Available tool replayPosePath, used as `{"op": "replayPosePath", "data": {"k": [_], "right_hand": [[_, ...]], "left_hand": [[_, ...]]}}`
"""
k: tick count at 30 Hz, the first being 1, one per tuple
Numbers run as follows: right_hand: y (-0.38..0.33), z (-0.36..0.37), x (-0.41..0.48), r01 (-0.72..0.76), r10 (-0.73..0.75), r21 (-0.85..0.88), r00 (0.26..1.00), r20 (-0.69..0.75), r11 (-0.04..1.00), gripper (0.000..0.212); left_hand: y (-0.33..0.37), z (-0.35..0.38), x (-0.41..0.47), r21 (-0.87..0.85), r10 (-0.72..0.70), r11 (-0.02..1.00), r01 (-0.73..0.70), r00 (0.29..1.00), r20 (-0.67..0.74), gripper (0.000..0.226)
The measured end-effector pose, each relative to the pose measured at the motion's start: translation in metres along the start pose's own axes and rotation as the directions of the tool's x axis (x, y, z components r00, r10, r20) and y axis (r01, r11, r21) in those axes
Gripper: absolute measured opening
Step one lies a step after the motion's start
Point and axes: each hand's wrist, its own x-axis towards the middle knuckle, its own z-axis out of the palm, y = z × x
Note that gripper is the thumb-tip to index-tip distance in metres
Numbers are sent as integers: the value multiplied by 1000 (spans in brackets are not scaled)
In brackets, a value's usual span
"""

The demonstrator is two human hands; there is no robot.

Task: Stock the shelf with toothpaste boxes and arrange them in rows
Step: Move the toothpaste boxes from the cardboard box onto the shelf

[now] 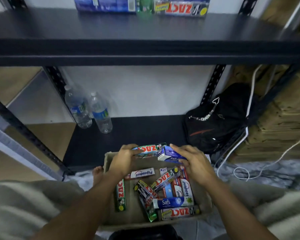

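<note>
A brown cardboard box (pixel 204 198) sits on the floor between my knees, holding several loose toothpaste boxes (pixel 164 193) marked Zact, Pepsodent and Safi. Above its far rim my left hand (pixel 124 160) grips a green Zact box (pixel 149 148). My right hand (pixel 196 161) holds a blue Safi box (pixel 171 154) right beside it. The black upper shelf (pixel 145 30) carries a blue box (pixel 104 5), a green item (pixel 144 6) and a Zact box (pixel 181 7) in a row at its back.
On the lower shelf (pixel 137 134) stand two clear water bottles (pixel 90 111) at the left and a black bag (pixel 220 118) at the right. White cables (pixel 246 172) trail over the floor to the right. Black perforated uprights (pixel 55 80) frame the shelves.
</note>
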Motion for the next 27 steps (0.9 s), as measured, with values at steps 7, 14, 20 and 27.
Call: {"op": "replayPosePath", "data": {"k": [7, 14, 20, 27], "right_hand": [[-37, -119, 9, 108, -136, -198, 982, -131, 974, 65], [-64, -239, 32, 131, -263, -413, 923, -281, 901, 63], [-56, -319, 65, 60, -243, -425, 888, -390, 903, 61], [-24, -368, 127, -84, -107, -434, 911, -398, 897, 62]], "left_hand": [[68, -108, -2, 90, 216, 976, -198, 929, -301, 40], [132, -227, -4, 92, 316, 945, -313, 811, -493, 35], [177, -302, 33, 123, 363, 927, -354, 768, -528, 40], [207, -329, 122, 119, 367, 929, -352, 819, -441, 35]]}}
